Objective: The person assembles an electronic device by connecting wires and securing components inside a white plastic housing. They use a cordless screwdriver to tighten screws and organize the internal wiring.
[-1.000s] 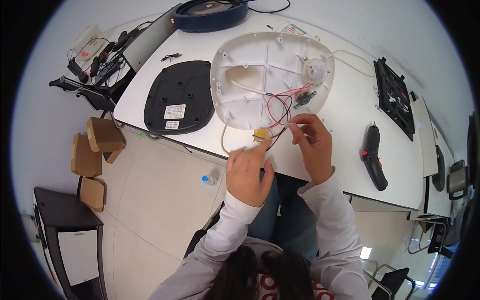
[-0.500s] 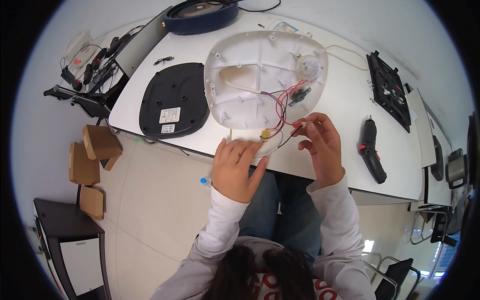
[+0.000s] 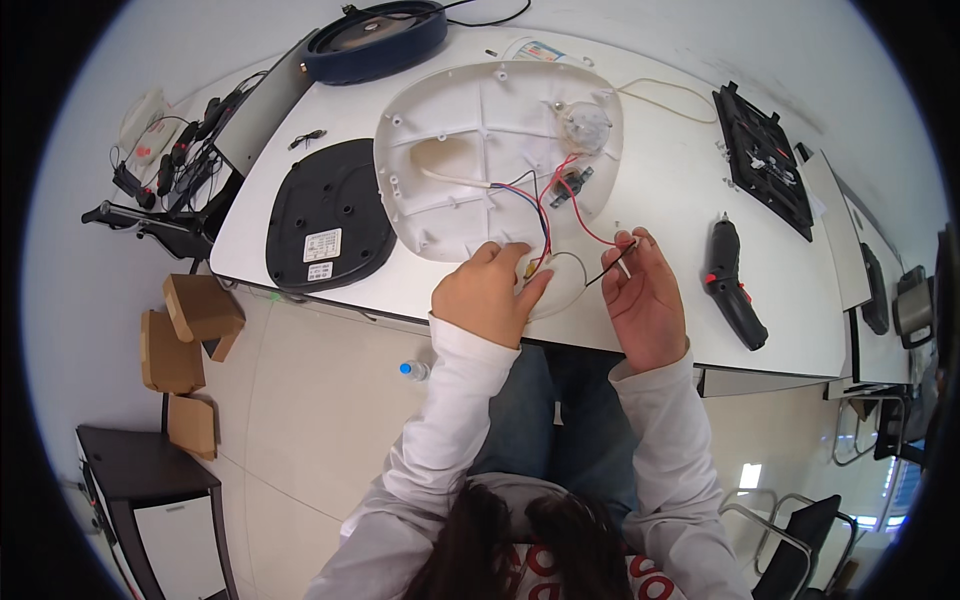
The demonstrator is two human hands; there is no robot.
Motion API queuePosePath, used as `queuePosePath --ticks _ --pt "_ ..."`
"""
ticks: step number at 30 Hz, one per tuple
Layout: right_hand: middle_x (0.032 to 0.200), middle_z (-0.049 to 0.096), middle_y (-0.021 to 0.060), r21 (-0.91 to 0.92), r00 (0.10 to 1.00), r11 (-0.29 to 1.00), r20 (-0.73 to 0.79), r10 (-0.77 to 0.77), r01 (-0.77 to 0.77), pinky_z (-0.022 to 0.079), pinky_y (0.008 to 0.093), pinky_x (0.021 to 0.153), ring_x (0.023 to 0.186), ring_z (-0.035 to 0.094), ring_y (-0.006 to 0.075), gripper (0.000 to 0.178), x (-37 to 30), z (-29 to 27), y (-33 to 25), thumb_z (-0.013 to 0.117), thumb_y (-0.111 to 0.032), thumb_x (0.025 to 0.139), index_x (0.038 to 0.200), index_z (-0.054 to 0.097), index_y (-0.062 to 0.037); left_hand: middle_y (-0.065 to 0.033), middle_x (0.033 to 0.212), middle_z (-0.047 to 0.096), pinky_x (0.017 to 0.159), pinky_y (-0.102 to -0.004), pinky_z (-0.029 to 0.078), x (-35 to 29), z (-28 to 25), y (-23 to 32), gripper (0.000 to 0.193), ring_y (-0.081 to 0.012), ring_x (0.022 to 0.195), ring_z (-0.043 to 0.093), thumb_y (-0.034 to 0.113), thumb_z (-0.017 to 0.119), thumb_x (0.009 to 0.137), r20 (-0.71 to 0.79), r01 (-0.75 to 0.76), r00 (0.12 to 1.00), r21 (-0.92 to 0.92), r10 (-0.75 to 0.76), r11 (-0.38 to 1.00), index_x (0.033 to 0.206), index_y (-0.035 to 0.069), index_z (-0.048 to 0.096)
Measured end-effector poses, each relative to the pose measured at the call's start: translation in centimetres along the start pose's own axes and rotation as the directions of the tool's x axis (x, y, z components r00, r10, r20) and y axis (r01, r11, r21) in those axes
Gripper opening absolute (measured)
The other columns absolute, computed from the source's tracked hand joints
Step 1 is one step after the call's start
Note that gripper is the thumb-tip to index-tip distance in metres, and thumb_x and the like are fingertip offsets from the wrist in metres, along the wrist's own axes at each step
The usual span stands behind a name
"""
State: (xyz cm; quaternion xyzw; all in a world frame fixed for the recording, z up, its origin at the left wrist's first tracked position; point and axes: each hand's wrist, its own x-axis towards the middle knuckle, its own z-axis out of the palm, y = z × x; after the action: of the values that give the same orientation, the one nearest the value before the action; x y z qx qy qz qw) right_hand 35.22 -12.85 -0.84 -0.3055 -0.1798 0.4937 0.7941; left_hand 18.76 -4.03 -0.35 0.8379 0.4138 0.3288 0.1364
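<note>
A white plastic housing (image 3: 445, 108) lies with its ribbed inside up in front of me. A translucent round part (image 3: 584, 128) and a small dark component (image 3: 572, 187) sit in its right half. Red, blue and black wires (image 3: 546, 225) run out over its near edge. My left hand (image 3: 488, 292) is closed at that edge, thumb and fingers around the wires beside a small yellow part (image 3: 531, 268), which is partly hidden. To the right, my right hand (image 3: 645, 300) pinches the ends of a red wire (image 3: 590, 234) and a black wire (image 3: 606, 271) between its fingertips.
A black base plate (image 3: 335, 210) with labels lies left of the housing. On the right are a black cordless screwdriver (image 3: 731, 280) and an open black tool case (image 3: 765, 160). A dark blue round unit (image 3: 375, 45) stands at the back. A bottle (image 3: 412, 371) is on the floor.
My left fingers have curled in around the wires by the yellow part. My right hand has moved slightly right, drawing the red wire out straighter. The whole view has shifted a little.
</note>
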Motion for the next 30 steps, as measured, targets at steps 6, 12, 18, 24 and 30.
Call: queuePosePath --ticks 6,12,18,24,30 --pt "0.112 0.061 0.0042 -0.091 0.994 0.993 -0.071 -0.080 0.073 0.052 0.0244 0.078 0.104 0.062 0.0167 0.019 -0.2 -1.8 -1.6 0.053 -0.022 0.102 0.117 0.053 -0.0101 -0.0068 0.079 0.062 0.062 -0.0294 0.047 -0.3 -0.2 -1.1 0.012 -0.0179 0.067 0.060 0.012 0.072 0.083 -0.060 0.040 0.996 -0.322 -0.062 0.946 0.094 0.007 0.073" --pt "0.112 0.062 0.0048 -0.119 0.996 0.991 -0.060 -0.065 0.057 0.053 0.0253 0.079 0.105 0.063 0.0171 0.018 -0.2 -1.8 -1.4 0.054 -0.020 0.102 0.117 0.054 -0.0098 -0.0062 0.089 0.067 0.072 -0.0273 0.049 -0.3 -1.1 -2.8 0.018 -0.0127 0.081 0.061 0.015 0.054 0.101 0.125 0.176 0.984 -0.725 -0.124 0.666 0.102 0.001 0.064" --pt "0.112 0.063 0.0076 -0.131 0.997 0.989 -0.039 -0.072 0.066 0.054 0.0277 0.083 0.105 0.065 0.0205 0.017 0.5 -1.2 -1.4 0.055 -0.019 0.101 0.115 0.054 -0.0082 -0.0035 0.082 0.061 0.071 -0.0293 0.050 1.4 -4.0 -2.7 0.029 -0.0133 0.071 0.060 0.027 0.047 0.104 0.250 0.257 0.965 -0.846 -0.077 0.467 0.106 0.002 0.062" --pt "0.117 0.058 0.0134 -0.042 0.996 0.995 0.000 0.095 -0.095 0.053 0.0425 0.094 0.114 0.063 0.0384 0.015 1.8 1.7 0.5 0.051 -0.014 0.102 0.113 0.047 -0.0053 -0.0064 0.090 0.065 0.081 -0.0307 0.053 3.4 -4.2 -2.9 0.028 -0.0136 0.081 0.064 0.023 0.051 0.104 0.168 0.209 0.975 -0.922 -0.148 0.326 0.108 -0.002 0.063" --pt "0.118 0.054 0.0157 0.043 0.986 0.986 0.035 0.161 -0.163 0.052 0.0475 0.094 0.115 0.061 0.0449 0.013 2.8 4.3 3.1 0.042 -0.018 0.105 0.110 0.042 -0.0070 -0.0084 0.092 0.068 0.087 -0.0318 0.051 2.6 -4.0 -2.9 0.027 -0.0151 0.085 0.064 0.021 0.051 0.103 0.170 0.177 0.984 -0.937 -0.048 0.303 0.106 -0.002 0.064"
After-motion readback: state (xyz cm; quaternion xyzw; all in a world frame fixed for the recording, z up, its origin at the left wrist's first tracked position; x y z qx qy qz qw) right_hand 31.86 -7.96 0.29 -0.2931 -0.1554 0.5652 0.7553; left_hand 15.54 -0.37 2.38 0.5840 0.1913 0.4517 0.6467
